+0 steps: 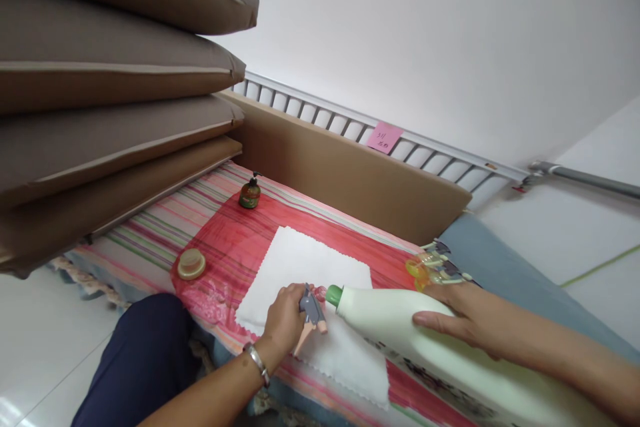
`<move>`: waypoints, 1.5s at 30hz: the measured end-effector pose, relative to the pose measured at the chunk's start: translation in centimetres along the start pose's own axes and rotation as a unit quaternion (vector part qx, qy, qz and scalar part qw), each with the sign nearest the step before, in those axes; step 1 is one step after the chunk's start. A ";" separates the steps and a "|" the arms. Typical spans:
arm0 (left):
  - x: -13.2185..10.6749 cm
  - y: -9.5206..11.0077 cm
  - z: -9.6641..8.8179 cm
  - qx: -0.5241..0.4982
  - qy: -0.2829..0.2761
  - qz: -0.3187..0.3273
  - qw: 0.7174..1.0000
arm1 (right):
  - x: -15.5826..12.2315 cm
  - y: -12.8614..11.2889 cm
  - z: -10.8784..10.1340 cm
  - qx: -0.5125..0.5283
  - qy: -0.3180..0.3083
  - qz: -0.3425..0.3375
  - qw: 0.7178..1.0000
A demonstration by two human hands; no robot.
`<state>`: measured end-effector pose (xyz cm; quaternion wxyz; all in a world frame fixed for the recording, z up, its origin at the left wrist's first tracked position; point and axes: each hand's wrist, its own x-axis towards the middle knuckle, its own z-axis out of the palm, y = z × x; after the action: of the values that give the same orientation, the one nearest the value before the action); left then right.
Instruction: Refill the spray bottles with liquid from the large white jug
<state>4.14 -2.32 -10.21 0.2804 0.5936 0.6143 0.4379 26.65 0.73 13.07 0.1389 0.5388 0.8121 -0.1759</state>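
My left hand (284, 321) is closed around a small grey and pink spray trigger head (311, 315), held over a white cloth (305, 267). My right hand (460, 320) wraps around a large white bottle (400, 327) that lies tilted on its side, its green neck (334, 294) pointing at the trigger head and almost touching it. The cloth lies on a red and striped cover (235, 240).
A small dark pump bottle (250, 193) and a round tan lid (191, 263) sit on the cover. Colourful clips (435, 263) lie at the right. Stacked brown cushions (110, 80) overhang the left. A cardboard panel (350, 173) and white rail (430, 157) back the surface.
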 end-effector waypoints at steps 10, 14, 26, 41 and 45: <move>0.1 0.1 -0.2 -0.002 -0.006 -0.006 1.000 | -0.3 -0.7 -0.3 0.010 0.006 -0.005 1.000; 0.0 0.0 -0.1 -0.003 -0.004 -0.007 1.000 | -0.4 -1.0 -0.4 0.007 0.007 -0.006 1.000; 0.1 -0.1 0.0 -0.003 -0.003 -0.007 1.000 | -0.3 -0.6 -0.2 0.007 0.014 -0.008 1.000; 0.3 -0.3 0.0 -0.020 0.002 -0.011 1.000 | -0.5 0.7 1.8 0.063 0.006 0.017 0.998; 0.7 -0.9 0.3 -0.031 -0.001 -0.012 0.999 | -0.5 2.0 4.2 0.111 0.036 0.013 0.993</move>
<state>3.85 -1.55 -10.95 0.3043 0.5775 0.6069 0.4534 28.78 -0.79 9.21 0.0515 0.5674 0.7849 -0.2436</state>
